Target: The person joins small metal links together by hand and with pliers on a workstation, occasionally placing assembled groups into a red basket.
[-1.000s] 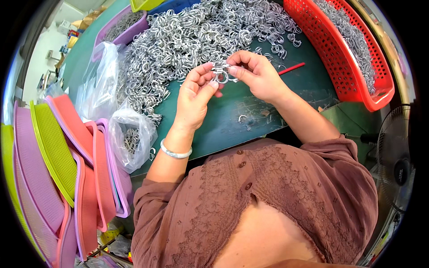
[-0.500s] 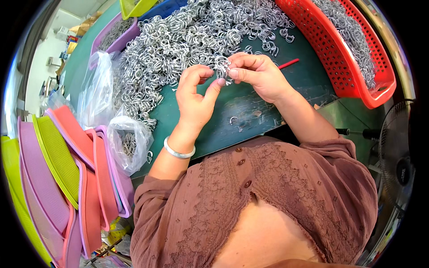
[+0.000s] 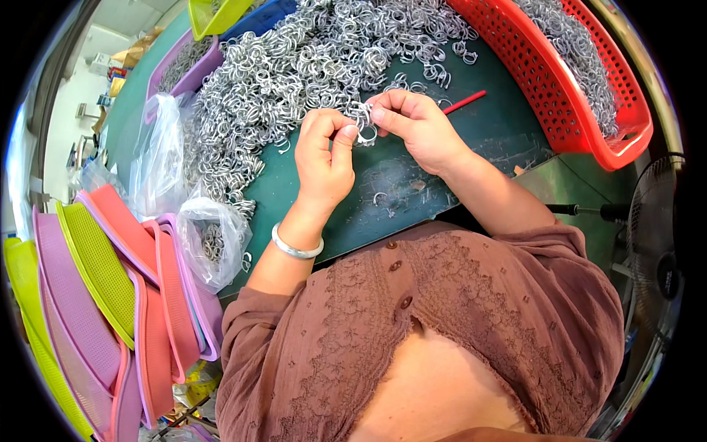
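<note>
Between my two hands hang a few small silver metal rings (image 3: 366, 135), just in front of a big heap of similar rings (image 3: 294, 81). My left hand (image 3: 324, 151), with a pale bangle on its wrist, is closed, thumb against forefinger, at the left side of these rings. At their upper right, my right hand (image 3: 418, 129) pinches them between thumb and fingers. How many rings each hand grips is partly hidden by the fingertips. A single ring piece (image 3: 378, 198) lies on the green table (image 3: 324, 239) nearer to me.
A red stick (image 3: 465, 102) lies beyond my right hand. The red perforated basket (image 3: 508, 62) at the right holds more rings. A clear plastic bag (image 3: 210, 258) with rings stands at the left, beside stacked coloured baskets (image 3: 96, 272). A fan (image 3: 655, 228) is at far right.
The rings between my hands have shifted slightly lower and left, and one now hangs apart below the fingers. My left thumb has drawn in against the forefinger; my right hand has moved slightly left.
</note>
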Demonstrator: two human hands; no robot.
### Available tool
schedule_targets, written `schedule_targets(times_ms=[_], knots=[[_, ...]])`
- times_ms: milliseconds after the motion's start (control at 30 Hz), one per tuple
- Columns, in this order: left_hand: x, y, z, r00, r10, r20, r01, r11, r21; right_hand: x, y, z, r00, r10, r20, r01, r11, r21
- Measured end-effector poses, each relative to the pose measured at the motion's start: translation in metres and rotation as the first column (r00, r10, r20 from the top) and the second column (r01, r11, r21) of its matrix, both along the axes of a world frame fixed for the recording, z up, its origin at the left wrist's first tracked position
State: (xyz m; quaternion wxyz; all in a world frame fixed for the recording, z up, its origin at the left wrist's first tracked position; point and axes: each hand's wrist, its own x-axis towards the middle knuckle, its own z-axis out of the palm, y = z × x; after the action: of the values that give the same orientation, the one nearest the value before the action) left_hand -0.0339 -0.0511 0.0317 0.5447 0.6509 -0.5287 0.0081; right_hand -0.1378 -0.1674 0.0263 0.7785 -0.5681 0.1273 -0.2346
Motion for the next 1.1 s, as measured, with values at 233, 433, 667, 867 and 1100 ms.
schedule_targets(times_ms=[233, 433, 667, 867, 1100], knots=[[0.004, 0.003, -0.008, 0.79, -0.178, -0.587, 0.139, 0.984, -0.11, -0.001, -0.007, 0.008, 0.999, 0.001, 0.035, 0.002, 0.997, -0.082], [0.001, 0.005, -0.003, 0.528, -0.265, -0.807, 0.233, 0.959, -0.162, -0.002, -0.009, 0.009, 0.999, -0.002, 0.052, 0.015, 0.97, -0.245], [0.006, 0.007, -0.009, 0.246, -0.401, -0.882, 0.313, 0.894, -0.319, -0.003, -0.009, 0.013, 0.995, 0.078, 0.055, -0.074, 0.994, -0.082], [0.009, 0.011, -0.015, 0.395, -0.371, -0.84, 0.338, 0.909, -0.243, 0.0, -0.004, 0.014, 0.983, 0.091, 0.157, -0.07, 0.989, -0.132], [0.006, 0.015, -0.006, 0.548, -0.35, -0.76, 0.329, 0.925, -0.189, -0.001, -0.002, 0.011, 0.974, 0.114, 0.195, -0.076, 0.979, -0.191]])
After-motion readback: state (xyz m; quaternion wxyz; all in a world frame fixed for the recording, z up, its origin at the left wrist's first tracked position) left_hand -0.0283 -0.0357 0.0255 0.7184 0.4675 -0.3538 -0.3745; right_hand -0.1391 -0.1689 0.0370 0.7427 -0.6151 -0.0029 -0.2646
